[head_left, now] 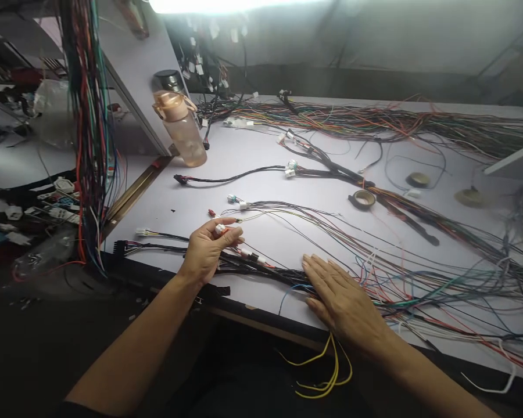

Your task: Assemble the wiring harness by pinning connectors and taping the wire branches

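My left hand [207, 249] pinches a small white connector [221, 229] between thumb and fingers, above the bench near its front edge. With fingers stretched out, my right hand [342, 299] lies flat on a black-wrapped wire harness [283, 274]. Just right of my left hand, small white and red connectors [253, 256] lie along that harness. Beyond it runs a loose bundle of thin wires [305, 215] ending in a white connector [244, 205]. A black multi-pin connector [121, 248] sits at the harness's left end. Yellow wires [335, 371] hang over the bench edge below my right hand.
A pinkish drink bottle [183, 133] stands at the back left beside a white partition [135, 69]. Hanging wires [87, 128] fill the left. A roll of tape [364, 200] lies right of centre. Long wires [353, 121] stretch across the back.
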Demonstrator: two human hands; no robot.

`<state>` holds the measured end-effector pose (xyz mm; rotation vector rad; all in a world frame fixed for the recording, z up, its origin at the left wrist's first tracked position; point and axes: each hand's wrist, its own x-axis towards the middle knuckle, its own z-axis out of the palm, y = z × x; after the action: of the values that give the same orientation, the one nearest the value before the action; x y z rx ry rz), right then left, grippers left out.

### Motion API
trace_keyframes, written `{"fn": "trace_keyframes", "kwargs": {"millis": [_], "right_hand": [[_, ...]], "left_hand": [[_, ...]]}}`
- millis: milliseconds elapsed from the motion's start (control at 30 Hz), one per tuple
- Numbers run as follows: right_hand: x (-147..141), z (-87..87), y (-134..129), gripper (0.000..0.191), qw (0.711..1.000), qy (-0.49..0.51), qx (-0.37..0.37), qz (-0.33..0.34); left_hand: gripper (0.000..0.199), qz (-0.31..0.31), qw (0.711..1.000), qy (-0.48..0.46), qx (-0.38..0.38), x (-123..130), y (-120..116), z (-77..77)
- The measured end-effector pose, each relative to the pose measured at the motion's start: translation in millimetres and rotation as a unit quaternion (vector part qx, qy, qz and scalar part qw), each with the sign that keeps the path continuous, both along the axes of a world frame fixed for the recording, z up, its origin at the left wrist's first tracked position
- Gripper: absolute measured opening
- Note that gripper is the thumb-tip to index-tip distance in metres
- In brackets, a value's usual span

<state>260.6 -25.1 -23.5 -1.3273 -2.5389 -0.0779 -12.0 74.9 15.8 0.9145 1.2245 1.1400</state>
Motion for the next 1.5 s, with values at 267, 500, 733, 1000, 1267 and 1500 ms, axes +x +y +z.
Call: {"fn": "trace_keyframes", "kwargs": {"millis": [267, 500, 733, 1000, 1267, 1500], "right_hand": [[5, -2.6, -1, 0.065, 1.000, -0.020, -0.002, 0.000], [-1, 34.5, 25, 0.043, 0.998, 0.061, -0.021, 0.000], [-83, 37.7, 108, 0.024, 0.982, 0.167, -0.043, 0.075], [-133, 19.3, 145, 0.012, 0.995, 0.060, -0.080, 0.020], [-126, 8.6, 142, 0.014, 0.990, 0.105, -0.083, -0.041], [-128, 14.4, 147, 0.018, 0.984, 0.155, -0.047, -0.078]], "left_hand": [[0.036, 0.043, 0.994, 0.073, 0.072, -25, -7, -18.4], [0.035, 0.006, 0.995, 0.064, 0.073, -27, -11, -20.5], [0.039, -0.002, 0.996, -0.059, 0.062, -31, -13, -11.6], [0.033, 0.031, 0.996, -0.077, 0.043, -33, -13, -8.9], [0.034, 0.040, 0.998, -0.043, 0.036, -34, -13, -9.4], [0.035, 0.024, 0.998, 0.013, 0.049, -36, -8, -18.8]]}}
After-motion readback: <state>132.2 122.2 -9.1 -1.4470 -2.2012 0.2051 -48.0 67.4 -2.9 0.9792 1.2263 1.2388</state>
